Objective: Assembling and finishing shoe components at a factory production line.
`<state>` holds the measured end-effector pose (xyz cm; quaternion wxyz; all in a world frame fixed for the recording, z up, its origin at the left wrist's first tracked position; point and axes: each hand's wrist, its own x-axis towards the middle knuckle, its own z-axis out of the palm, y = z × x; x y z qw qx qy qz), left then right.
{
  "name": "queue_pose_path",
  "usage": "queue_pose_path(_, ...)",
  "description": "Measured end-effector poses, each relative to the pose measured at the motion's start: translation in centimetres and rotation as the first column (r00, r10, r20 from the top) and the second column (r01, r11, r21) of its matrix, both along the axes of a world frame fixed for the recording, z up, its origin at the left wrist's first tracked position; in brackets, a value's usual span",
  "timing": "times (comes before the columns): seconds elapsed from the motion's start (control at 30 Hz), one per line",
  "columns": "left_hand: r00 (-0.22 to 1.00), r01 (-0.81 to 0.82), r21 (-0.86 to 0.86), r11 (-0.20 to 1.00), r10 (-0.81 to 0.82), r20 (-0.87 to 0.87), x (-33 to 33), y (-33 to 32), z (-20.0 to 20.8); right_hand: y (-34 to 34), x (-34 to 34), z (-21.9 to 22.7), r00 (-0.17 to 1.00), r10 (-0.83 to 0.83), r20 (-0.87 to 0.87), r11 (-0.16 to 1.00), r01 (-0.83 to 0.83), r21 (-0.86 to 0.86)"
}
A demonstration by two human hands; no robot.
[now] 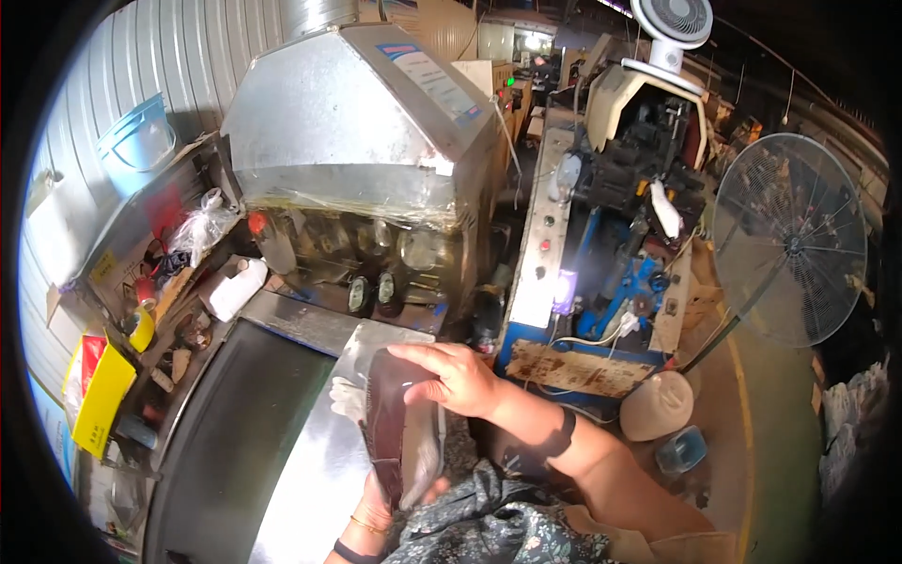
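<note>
Head view — right hand holds brown piece near table edge.

This is a workshop, more factory floor than craft room. A big sheet-metal hood with a duct on top stands against a ribbed metal wall, and a wide dark belt lies in front of it, beside a bare metal bench. Further right is a heavy machine with blue parts, hoses and a pale control panel with buttons. A large caged fan stands beside it. The floor is greenish, with a painted yellow line. A cluttered shelf holds a tape roll and a white plastic bottle. More equipment fills the dim background.
</note>
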<state>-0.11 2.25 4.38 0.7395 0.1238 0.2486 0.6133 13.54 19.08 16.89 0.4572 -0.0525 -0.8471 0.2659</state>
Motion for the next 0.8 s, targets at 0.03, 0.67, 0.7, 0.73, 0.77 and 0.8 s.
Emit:
queue_pose_path(0.03, 0.882, -0.321, -0.044, 0.946, 0.282, -0.377, 1.4, 1.1, 1.2, -0.4, 1.1, -0.7, 0.996, -0.067, 0.064, 0.997, 0.064, 0.041)
queue_pose_path(0.67, 0.552, 0.061, 0.369, 0.928, 0.276, -0.787, 3.4, 5.9, -3.3, 1.3, 5.5, -11.1, 0.842, 0.201, 0.501, 0.923, 0.008, -0.385)
queue_pose_path(0.7, 0.346, 0.076, 0.375, 0.924, 0.328, -0.879, 3.8, 5.9, -3.5, 1.4, 5.3, -11.3, 0.840, 0.208, 0.501, 0.920, 0.005, -0.391)
queue_pose_path(0.73, 0.250, 0.015, 0.349, 0.937, 0.335, -0.908, 4.2, 6.0, -3.5, 1.5, 4.9, -11.6, 0.816, 0.210, 0.539, 0.918, 0.026, -0.396)
queue_pose_path(0.77, 0.153, -0.049, 0.327, 0.944, 0.331, -0.931, 4.6, 6.0, -3.5, 1.6, 4.6, -11.8, 0.790, 0.212, 0.576, 0.915, 0.048, -0.401)
queue_pose_path(0.8, 0.204, -0.084, 0.403, 0.911, 0.411, -0.888, 4.3, 6.2, -5.6, 0.6, 4.3, -10.3, 0.767, 0.193, 0.612, 0.919, 0.078, -0.387)
